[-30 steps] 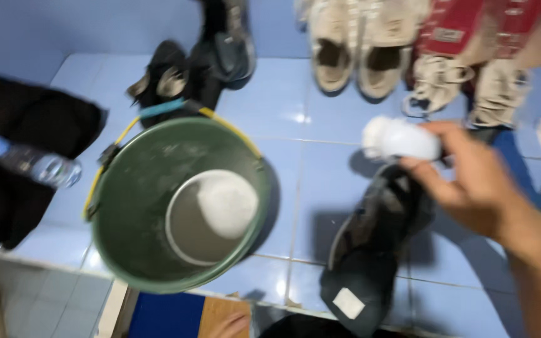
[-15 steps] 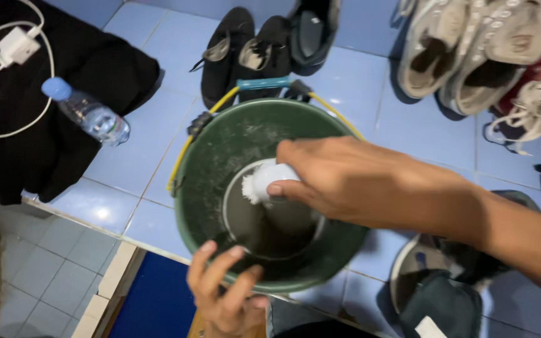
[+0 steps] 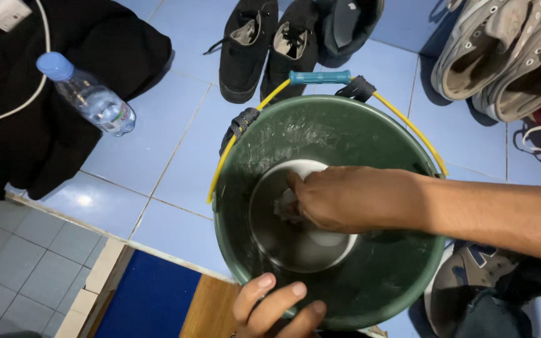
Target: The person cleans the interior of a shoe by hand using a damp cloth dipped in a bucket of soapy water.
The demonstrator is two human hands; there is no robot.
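A green plastic bucket (image 3: 320, 134) with a yellow wire handle and blue grip (image 3: 318, 77) stands on the blue tiled floor. My right hand (image 3: 345, 197) reaches down into it from the right, fingers closed around a small white object (image 3: 286, 205) near the bucket's bottom. My left hand (image 3: 273, 307) grips the bucket's near rim at the lower edge of the view. Most of the white object is hidden under my fingers.
A pair of black shoes (image 3: 264, 44) lies beyond the bucket, pale sneakers (image 3: 502, 50) at the top right, a dark shoe (image 3: 477, 288) at the lower right. A water bottle (image 3: 89, 94) rests on black cloth (image 3: 39, 125) at left. A blue mat (image 3: 148, 300) lies near me.
My right hand carried the white object from beside the dark shoe into the bucket and sank lower inside. My left hand came up and took the near rim. The view moved closer.
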